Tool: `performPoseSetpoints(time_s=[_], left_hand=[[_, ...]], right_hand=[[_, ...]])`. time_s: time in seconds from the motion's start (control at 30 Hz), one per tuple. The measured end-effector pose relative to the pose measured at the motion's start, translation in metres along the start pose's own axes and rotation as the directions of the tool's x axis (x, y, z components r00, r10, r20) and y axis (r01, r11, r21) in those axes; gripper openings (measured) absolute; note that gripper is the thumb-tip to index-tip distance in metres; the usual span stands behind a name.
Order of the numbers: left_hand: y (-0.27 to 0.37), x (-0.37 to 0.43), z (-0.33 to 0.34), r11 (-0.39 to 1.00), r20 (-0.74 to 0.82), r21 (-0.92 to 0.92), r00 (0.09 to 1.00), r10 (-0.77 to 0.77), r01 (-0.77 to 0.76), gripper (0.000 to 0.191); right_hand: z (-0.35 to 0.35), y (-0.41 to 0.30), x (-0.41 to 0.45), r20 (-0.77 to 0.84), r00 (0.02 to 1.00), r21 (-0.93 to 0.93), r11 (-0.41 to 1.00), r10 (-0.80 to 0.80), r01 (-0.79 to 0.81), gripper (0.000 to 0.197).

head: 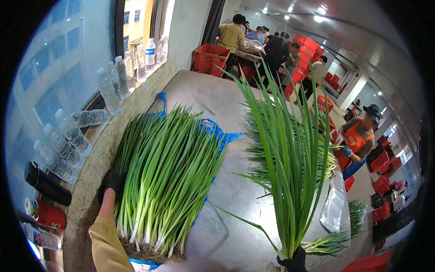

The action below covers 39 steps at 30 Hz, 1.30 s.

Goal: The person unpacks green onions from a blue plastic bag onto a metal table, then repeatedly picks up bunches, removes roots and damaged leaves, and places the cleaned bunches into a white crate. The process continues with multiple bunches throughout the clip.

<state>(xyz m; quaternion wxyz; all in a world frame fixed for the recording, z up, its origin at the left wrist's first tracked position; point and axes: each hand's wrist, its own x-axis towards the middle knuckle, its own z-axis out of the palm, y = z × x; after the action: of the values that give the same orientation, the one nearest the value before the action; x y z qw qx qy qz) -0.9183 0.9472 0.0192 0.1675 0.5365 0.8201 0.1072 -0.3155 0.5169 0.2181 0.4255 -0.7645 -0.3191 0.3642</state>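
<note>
My right hand [293, 260], in a black glove, grips a bunch of green onions [292, 190] near its white lower ends, the long leaves standing up and fanning out. A large pile of green onions [166, 176] lies on blue plastic [217, 131] at the left of the metal table [234, 190], roots towards me. Against the left side of that pile is my left hand [114, 183], also black-gloved; its fingers are hidden in shadow and leaves. Behind the held bunch, more green onions [258, 146] lie along the table's right side.
Clear plastic bags [333, 207] and a small onion bunch [328, 243] lie at the right edge. Water bottles [108, 90], a black flask [47, 183] and a red container [46, 213] line the windowsill. A co-worker in an orange apron [355, 139] stands right; others work behind, near red crates [210, 59].
</note>
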Motion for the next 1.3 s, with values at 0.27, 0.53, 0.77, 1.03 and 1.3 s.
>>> performPoseSetpoints(time_s=[0.27, 0.53, 0.77, 1.03, 1.3], left_hand=[[0.041, -0.045, -0.009, 0.997, 0.181, 0.013, 0.981, 0.070, -0.074, 0.096], [0.121, -0.179, 0.023, 0.946, 0.213, -0.287, 0.953, 0.217, -0.152, 0.091], [0.164, -0.282, 0.018, 0.987, -0.074, 0.062, 0.986, 0.150, -0.145, 0.093], [0.296, -0.546, -0.070, 0.394, 0.396, -0.918, 0.112, 0.911, 0.039, 0.040], [0.334, -0.570, -0.079, -0.670, -0.423, -0.663, 0.572, 0.703, 0.334, 0.043]], right_hand=[[-0.006, 0.048, -0.005, -0.073, 0.997, -0.110, 0.994, -0.009, 0.001, 0.050], [-0.020, -0.011, -0.012, -0.012, 0.963, -0.163, 0.950, -0.271, 0.265, 0.051], [-0.074, -0.119, -0.008, 0.129, 0.894, 0.044, 0.904, -0.428, 0.426, 0.036], [-0.133, -0.216, -0.029, 0.221, 0.736, 0.032, 0.759, -0.640, 0.650, 0.053], [-0.080, -0.249, -0.038, 0.556, 0.448, 0.164, 0.620, -0.700, 0.767, 0.050]])
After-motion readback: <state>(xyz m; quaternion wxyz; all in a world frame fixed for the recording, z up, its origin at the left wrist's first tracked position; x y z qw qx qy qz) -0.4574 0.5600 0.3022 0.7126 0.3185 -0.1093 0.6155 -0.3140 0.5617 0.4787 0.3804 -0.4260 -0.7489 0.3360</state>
